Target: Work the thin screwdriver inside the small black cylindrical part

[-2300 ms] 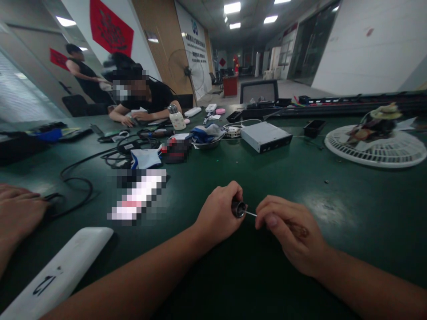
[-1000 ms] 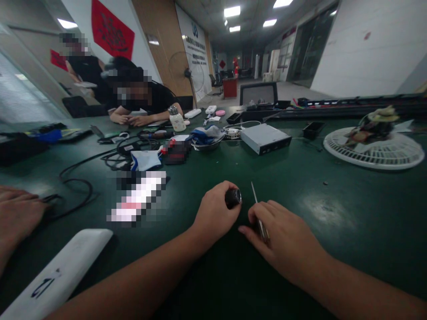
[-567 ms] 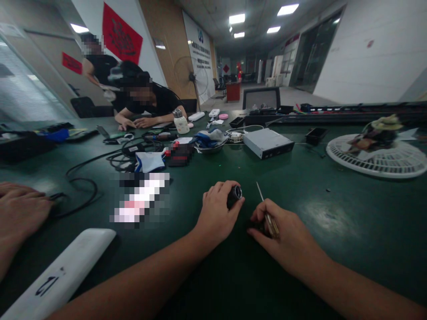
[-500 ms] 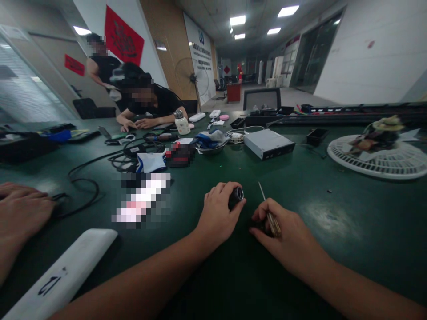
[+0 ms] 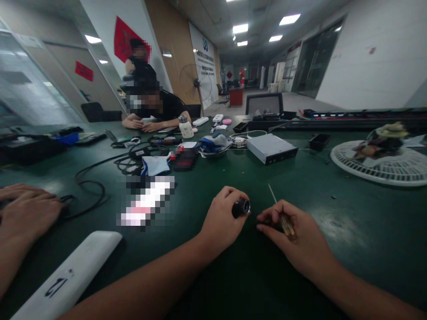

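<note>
My left hand [image 5: 224, 218] is wrapped round a small black cylinder [image 5: 241, 207] with a shiny ring at its open end, which points toward my right hand. My right hand [image 5: 295, 231] is closed on a screwdriver [image 5: 288, 226] with a clear amber handle. Its thin metal shaft sticks out past the fingers, up and away from me. Thumb and index finger of that hand come close together around something dark and small, too dim to name. The two hands are apart, just above the green table [image 5: 200, 284].
Another person's hand [image 5: 30, 211] rests at the left edge beside a black cable. A white long case [image 5: 70, 275] lies front left. Farther back are a grey disc drive [image 5: 271, 149], a bowl with cloth [image 5: 213, 146], a bottle [image 5: 185, 128] and a white fan grille [image 5: 353, 166].
The camera view has shifted slightly. My right hand sits a little farther from my left, and the black cylinder shows more. In the background, the standing person has moved right.
</note>
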A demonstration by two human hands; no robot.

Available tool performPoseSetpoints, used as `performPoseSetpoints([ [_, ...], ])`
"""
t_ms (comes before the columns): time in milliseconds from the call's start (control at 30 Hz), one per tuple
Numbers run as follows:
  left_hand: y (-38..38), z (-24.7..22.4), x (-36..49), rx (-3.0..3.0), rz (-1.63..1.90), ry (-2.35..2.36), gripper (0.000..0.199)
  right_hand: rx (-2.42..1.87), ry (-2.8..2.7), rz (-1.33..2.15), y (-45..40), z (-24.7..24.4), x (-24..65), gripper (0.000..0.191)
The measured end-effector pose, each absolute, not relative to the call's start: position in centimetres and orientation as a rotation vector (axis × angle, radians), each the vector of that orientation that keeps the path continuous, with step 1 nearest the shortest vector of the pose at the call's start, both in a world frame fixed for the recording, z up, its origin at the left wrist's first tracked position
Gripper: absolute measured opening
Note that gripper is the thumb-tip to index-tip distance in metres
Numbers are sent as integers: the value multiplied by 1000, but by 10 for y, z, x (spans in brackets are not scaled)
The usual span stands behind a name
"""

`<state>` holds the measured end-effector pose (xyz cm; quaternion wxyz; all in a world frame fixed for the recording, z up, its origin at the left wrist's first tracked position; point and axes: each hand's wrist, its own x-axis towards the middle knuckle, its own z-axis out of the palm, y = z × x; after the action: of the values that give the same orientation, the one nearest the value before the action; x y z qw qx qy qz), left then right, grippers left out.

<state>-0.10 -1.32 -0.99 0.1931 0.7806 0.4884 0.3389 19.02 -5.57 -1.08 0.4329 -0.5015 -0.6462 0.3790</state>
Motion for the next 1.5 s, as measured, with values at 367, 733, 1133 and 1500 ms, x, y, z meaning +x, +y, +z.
performPoseSetpoints([
  [367, -15, -7, 0, 2331, 840, 1064, 22, -1141, -1543, 822, -56, -11, 190, 28],
  [733, -14, -4, -1, 2434, 731, 952, 26, -1255, -1520, 891, -50, -13, 192, 30],
  [1133, -13, -8, -2, 2437, 792, 1010, 26, -1260, -1478, 977, -50, -14, 190, 24],
  [1500, -13, -6, -2, 2470, 711, 972, 31, -1285, -1531, 954, -51, -16, 188, 23],
])
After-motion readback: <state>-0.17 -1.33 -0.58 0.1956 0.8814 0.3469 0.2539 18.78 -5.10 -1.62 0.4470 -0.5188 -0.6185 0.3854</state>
